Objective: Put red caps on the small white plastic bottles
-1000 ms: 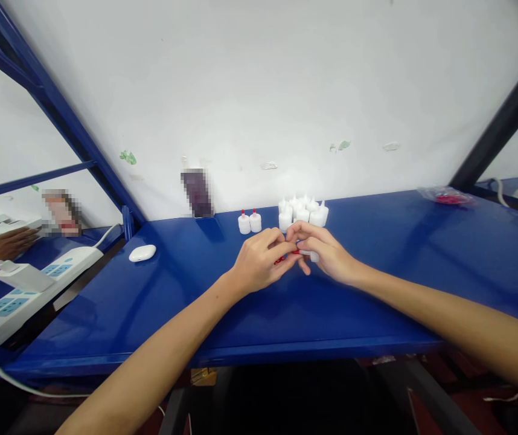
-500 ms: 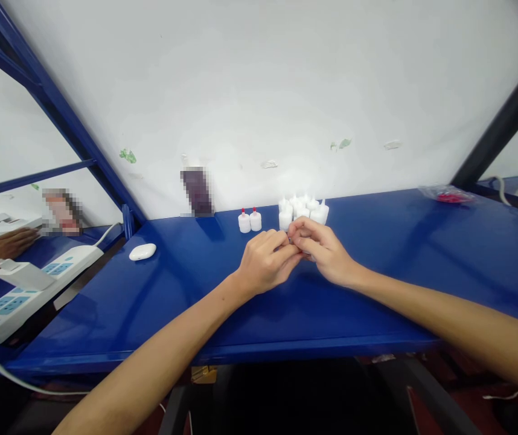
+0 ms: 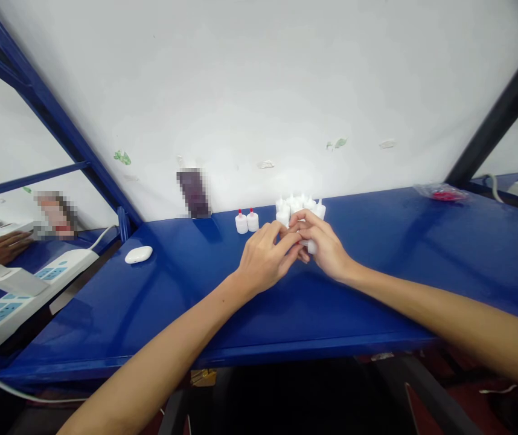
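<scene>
Over the blue tabletop (image 3: 195, 284) — white nozzle piece (image 3: 312, 246) between left hand (image 3: 267, 257) and right hand (image 3: 325, 246)

Grasping the white nozzle piece with the right hand, with the wide base visible and the narrow end toward the left hand. Got the left hand bunched up right by that end — honestly can't tell if pinching or just touching, too hidden. Just behind, seeing a cluster of white bottles (image 3: 281, 212), nozzles up, partly blocked by the right hand. Left of those, two red-tipped bottles (image 3: 241, 225), side by side. Also spotting a white case (image 3: 139, 255), plus a clear bag (image 3: 440, 193) with something red inside
</scene>
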`<act>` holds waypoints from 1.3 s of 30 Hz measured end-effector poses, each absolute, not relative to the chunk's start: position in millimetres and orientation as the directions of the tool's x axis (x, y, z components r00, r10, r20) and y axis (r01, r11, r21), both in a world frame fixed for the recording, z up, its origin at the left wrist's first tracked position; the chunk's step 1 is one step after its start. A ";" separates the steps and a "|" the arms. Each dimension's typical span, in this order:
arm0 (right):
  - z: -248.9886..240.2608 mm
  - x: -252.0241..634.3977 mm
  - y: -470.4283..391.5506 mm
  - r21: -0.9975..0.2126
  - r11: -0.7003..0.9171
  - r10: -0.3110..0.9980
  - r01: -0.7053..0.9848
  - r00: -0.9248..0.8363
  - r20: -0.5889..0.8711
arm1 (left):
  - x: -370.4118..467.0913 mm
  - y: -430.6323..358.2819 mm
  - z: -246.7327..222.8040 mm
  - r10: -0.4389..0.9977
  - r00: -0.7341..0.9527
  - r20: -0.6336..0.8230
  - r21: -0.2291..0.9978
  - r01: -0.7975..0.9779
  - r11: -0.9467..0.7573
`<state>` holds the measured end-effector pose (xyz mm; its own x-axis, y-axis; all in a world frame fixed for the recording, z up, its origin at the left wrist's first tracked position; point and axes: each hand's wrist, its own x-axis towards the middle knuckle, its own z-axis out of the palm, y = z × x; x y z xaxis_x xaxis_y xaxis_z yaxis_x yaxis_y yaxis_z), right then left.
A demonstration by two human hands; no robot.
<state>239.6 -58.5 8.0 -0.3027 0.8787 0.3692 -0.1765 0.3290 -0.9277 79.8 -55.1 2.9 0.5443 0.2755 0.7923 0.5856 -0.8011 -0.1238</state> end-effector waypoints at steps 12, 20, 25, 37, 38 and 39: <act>17.1 277.6 -39.2 -0.418 0.560 0.781 0.715 -0.288 0.554 | -13.0 -3.3 8.5 0.775 0.401 0.488 0.231 0.797 -0.558; 5.1 278.7 -29.0 -0.323 0.516 0.825 0.793 -0.360 0.435 | -17.3 12.6 -4.7 0.906 0.239 0.349 0.356 0.860 -0.365; 6.2 275.4 -34.1 -0.142 0.535 0.788 0.833 -0.431 0.440 | -16.7 11.5 -3.2 0.928 0.246 0.280 0.320 0.888 -0.332; -1.8 276.4 -28.2 -0.091 0.553 0.790 0.828 -0.487 0.372 | 7.7 -15.8 10.5 0.812 0.460 0.359 0.458 0.671 -0.583; -2.5 276.1 -27.5 -0.087 0.557 0.788 0.826 -0.492 0.369 | 13.4 -20.6 11.3 0.786 0.505 0.357 0.471 0.629 -0.618; -3.0 275.9 -26.8 -0.087 0.562 0.785 0.823 -0.497 0.369 | 18.9 -25.3 11.7 0.747 0.553 0.368 0.462 0.589 -0.663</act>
<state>275.9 -26.8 -3.0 -0.4972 0.7852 0.3691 0.8226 0.5618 -0.0872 18.9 -25.3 11.7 0.5532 0.7474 0.3678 0.5888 -0.6632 0.4620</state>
